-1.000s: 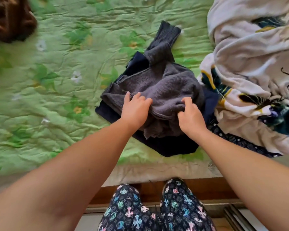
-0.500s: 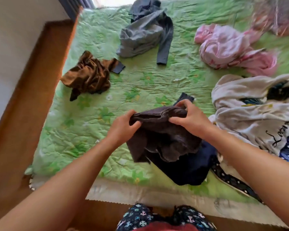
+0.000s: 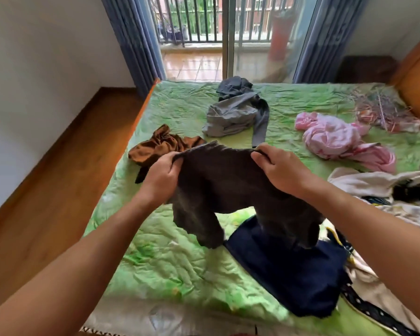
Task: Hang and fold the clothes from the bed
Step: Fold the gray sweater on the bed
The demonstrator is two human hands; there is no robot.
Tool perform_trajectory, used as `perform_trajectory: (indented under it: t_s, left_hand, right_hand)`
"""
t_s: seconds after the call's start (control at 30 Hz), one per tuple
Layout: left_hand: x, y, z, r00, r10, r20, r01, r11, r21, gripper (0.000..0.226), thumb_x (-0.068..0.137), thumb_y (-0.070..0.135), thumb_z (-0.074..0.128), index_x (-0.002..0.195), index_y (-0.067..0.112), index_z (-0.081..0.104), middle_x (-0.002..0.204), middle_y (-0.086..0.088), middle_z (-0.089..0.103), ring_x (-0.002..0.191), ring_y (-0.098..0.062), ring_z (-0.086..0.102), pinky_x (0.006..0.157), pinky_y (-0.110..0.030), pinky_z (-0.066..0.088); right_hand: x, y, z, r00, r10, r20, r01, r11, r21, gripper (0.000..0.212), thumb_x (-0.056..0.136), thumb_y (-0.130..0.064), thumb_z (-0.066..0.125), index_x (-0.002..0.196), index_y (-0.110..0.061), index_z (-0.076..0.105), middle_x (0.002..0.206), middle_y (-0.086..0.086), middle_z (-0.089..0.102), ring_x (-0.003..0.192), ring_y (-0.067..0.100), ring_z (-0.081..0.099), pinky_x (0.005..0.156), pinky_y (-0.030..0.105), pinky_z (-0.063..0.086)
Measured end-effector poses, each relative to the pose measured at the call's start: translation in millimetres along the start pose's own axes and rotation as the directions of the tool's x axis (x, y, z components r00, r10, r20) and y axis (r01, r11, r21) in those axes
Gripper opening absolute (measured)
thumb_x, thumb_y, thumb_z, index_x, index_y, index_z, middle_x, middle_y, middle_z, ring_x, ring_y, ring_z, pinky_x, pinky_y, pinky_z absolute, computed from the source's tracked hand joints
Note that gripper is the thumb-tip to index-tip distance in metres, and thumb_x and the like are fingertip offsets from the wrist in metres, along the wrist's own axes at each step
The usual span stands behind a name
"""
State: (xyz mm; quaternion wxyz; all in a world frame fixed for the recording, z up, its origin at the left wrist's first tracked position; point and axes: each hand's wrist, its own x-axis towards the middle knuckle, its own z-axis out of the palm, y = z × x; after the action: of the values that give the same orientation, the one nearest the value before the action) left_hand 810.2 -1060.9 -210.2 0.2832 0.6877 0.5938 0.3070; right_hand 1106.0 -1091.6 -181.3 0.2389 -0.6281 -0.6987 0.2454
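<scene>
Dark grey knit garment (image 3: pixel 230 187), rumpled, top edge pinched by both hands

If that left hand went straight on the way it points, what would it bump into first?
Likely the grey garment further up the bed, beyond the dark sweater it grips. The left hand sits above the bed, though, so it might pass over; depth is unclear.

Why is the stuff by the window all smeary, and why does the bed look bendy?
Head view: the red post outside and the tangled pile in the far corner of the bed are smeared, probably by camera motion; the dark sweater held by the left hand and right hand looks sharper. Head view again: the wide lens bows the bed's left edge.
</scene>
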Motion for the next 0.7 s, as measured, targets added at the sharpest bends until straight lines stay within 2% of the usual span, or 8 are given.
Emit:
perform_trajectory:
  t_s: [0.1,0.23,0.3,0.37,0.43,0.53,0.63,0.7]
  left_hand:
    - [13,-10,-40,0.996,0.05,-0.072,-0.048,0.998,0.027,0.027,0.107,0.026,0.042,0.119,0.017,0.064,0.112,-0.003,0.069,0.104,-0.017,0.061,0.096,-0.036,0.046]
    - [33,-7,-78,0.998,0.056,-0.036,-0.055,0.998,0.005,0.024,0.104,0.026,0.045,0.11,0.015,0.066,0.105,-0.003,0.07,0.102,-0.022,0.064,0.096,-0.041,0.047]
    - [37,1,-91,1.0,-0.011,0.018,0.014,0.991,-0.137,0.026,0.098,0.033,0.048,0.101,0.02,0.07,0.101,0.0,0.072,0.099,-0.019,0.066,0.096,-0.042,0.05]
    - [40,8,-104,0.995,-0.097,0.03,0.101,0.946,-0.307,0.028,0.09,0.037,0.051,0.094,0.022,0.074,0.097,-0.003,0.075,0.095,-0.022,0.07,0.095,-0.046,0.054]
    - [44,9,-115,0.992,-0.122,0.007,0.117,0.927,-0.358,0.03,0.086,0.038,0.053,0.093,0.018,0.074,0.095,-0.006,0.076,0.093,-0.025,0.071,0.093,-0.048,0.055]
    - [44,3,-128,0.992,-0.099,-0.08,0.08,0.973,-0.215,0.031,0.087,0.036,0.051,0.091,0.015,0.073,0.089,-0.003,0.074,0.089,-0.025,0.069,0.086,-0.044,0.054]
    - [44,-14,-136,0.993,-0.036,-0.11,0.054,0.984,0.17,0.023,0.092,0.03,0.051,0.094,0.016,0.069,0.094,-0.006,0.071,0.093,-0.029,0.064,0.082,-0.039,0.051]
    - [42,-20,-137,0.993,-0.115,-0.029,0.117,0.925,0.362,0.024,0.094,0.032,0.052,0.112,0.023,0.065,0.11,-0.011,0.067,0.105,-0.033,0.061,0.089,-0.039,0.05]
  right_hand:
    - [9,-32,8,0.998,-0.058,0.005,0.058,0.989,-0.139,0.03,0.097,-0.056,0.055,0.102,-0.027,0.056,0.083,-0.001,0.064,0.08,0.024,0.063,0.071,0.04,0.051]
    - [13,-57,20,0.983,-0.05,0.176,0.135,0.849,-0.51,0.087,0.074,-0.08,0.063,0.14,-0.033,0.032,0.125,0.004,0.06,0.107,0.03,0.062,0.082,0.041,0.051]
    - [12,-56,29,0.98,-0.052,0.193,0.165,0.756,-0.633,0.1,0.073,-0.068,0.074,0.147,-0.035,0.016,0.126,0.005,0.051,0.11,0.032,0.057,0.083,0.044,0.052]
    - [11,-48,37,0.986,-0.057,0.154,0.148,0.715,-0.684,0.091,0.077,-0.031,0.075,0.146,-0.032,0.015,0.12,0.008,0.048,0.107,0.033,0.055,0.08,0.045,0.052]
    - [13,-34,39,1.0,0.013,0.023,0.004,0.776,-0.631,0.066,0.076,-0.011,0.064,0.133,-0.025,0.032,0.113,0.01,0.052,0.102,0.035,0.057,0.077,0.044,0.053]
    - [21,-20,29,0.942,0.3,-0.15,-0.333,0.888,-0.316,0.028,0.078,-0.007,0.056,0.105,-0.015,0.054,0.104,0.017,0.066,0.097,0.038,0.063,0.077,0.038,0.05]
    - [32,-31,21,0.927,0.317,-0.198,-0.324,0.946,-0.002,0.018,0.083,-0.001,0.049,0.087,-0.01,0.064,0.089,0.017,0.067,0.09,0.037,0.062,0.07,0.034,0.042]
    - [39,-57,20,0.941,0.25,-0.228,-0.234,0.968,0.093,0.02,0.084,0.0,0.045,0.078,-0.011,0.061,0.079,0.011,0.064,0.081,0.033,0.059,0.065,0.035,0.039]
